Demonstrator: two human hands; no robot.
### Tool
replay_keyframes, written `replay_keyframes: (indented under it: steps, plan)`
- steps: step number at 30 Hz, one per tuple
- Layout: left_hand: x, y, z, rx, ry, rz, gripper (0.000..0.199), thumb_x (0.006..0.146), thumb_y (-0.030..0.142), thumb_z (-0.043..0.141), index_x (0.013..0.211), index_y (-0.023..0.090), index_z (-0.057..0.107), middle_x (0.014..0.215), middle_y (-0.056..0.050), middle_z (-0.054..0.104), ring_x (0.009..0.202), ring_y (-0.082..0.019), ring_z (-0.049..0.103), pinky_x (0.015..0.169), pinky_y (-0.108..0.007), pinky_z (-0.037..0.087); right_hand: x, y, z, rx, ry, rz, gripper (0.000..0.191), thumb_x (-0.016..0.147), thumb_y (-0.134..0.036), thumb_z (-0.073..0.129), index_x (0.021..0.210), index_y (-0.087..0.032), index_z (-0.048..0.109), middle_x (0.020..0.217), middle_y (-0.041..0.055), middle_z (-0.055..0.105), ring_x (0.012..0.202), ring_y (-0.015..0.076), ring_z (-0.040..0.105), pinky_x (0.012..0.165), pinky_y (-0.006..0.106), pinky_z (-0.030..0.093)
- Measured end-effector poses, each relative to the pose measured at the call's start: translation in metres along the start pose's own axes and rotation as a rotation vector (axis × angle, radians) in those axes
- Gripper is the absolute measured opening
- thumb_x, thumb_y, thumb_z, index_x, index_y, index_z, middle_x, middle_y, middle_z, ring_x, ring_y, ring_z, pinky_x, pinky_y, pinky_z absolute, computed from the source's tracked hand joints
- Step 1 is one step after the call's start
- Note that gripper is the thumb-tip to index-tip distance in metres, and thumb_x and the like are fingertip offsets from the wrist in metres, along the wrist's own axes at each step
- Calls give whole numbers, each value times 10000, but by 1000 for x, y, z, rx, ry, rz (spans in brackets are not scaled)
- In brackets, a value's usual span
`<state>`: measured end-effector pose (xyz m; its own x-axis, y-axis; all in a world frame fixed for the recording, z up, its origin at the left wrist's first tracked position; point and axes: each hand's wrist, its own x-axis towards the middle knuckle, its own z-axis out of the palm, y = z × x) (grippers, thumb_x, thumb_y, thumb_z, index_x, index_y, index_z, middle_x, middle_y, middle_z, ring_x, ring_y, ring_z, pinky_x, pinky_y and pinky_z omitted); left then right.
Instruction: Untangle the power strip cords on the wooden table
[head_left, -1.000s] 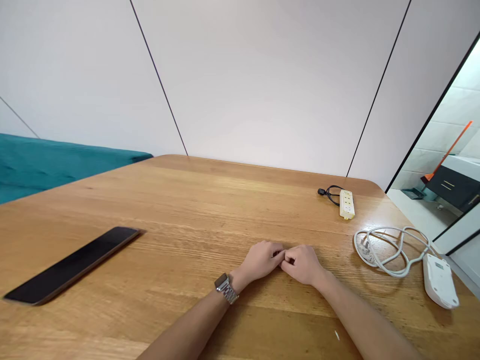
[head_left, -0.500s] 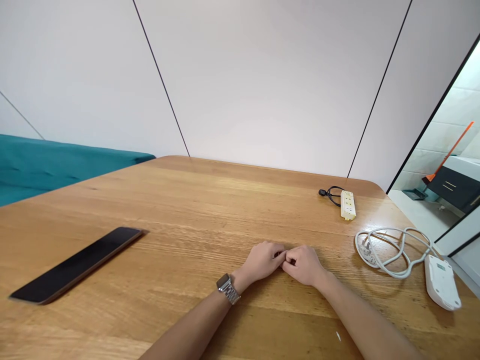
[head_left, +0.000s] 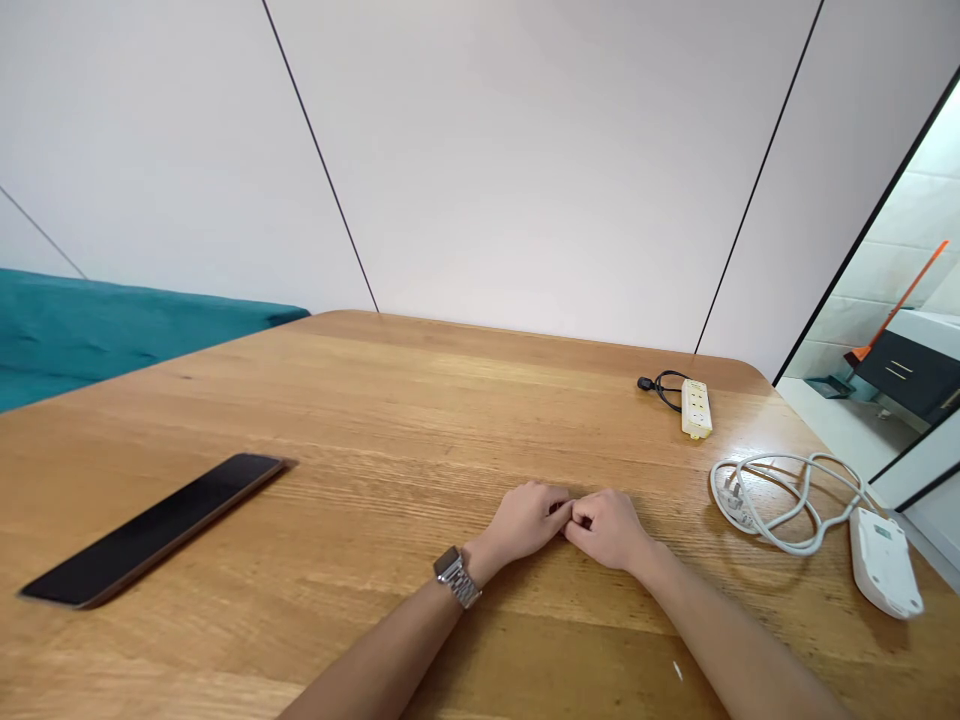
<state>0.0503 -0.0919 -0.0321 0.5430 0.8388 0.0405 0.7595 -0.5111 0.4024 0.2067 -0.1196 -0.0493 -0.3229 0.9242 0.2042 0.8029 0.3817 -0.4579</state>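
My left hand (head_left: 528, 520) rests on the wooden table (head_left: 420, 400) with its fingers curled closed, a metal-band watch (head_left: 457, 577) on that wrist. Touching it at the fingertips and thumbs is my right hand (head_left: 606, 530), also curled with its knuckles up. Whether anything small is between the fingers is hidden. To the right of my right hand lies a coiled white cable (head_left: 806, 545) with a plug, leading to a white power strip (head_left: 885, 563). Far to the left lies a flat black tablet-like device (head_left: 161, 525).
A smaller cream power strip (head_left: 697, 408) with a black cord (head_left: 663, 386) lies near the table's back right. Beyond the table stand a pale wall (head_left: 525, 180) and, at the left, a teal sofa (head_left: 135, 330). A small white scrap (head_left: 677, 671) lies beside my right forearm.
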Motion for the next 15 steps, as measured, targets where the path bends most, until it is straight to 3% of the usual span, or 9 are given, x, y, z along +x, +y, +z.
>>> replay_keyframes:
  steps: [15]
  plan:
    - [0, 3, -3, 31, -14, -21, 344, 874, 317, 398, 673, 198, 651, 693, -30, 669, 627, -145, 562, 551, -242, 273, 0, -1, -2, 10, -18, 5, 215, 725, -154, 584, 512, -178, 586, 566, -16, 641, 547, 99, 507, 528, 224, 253]
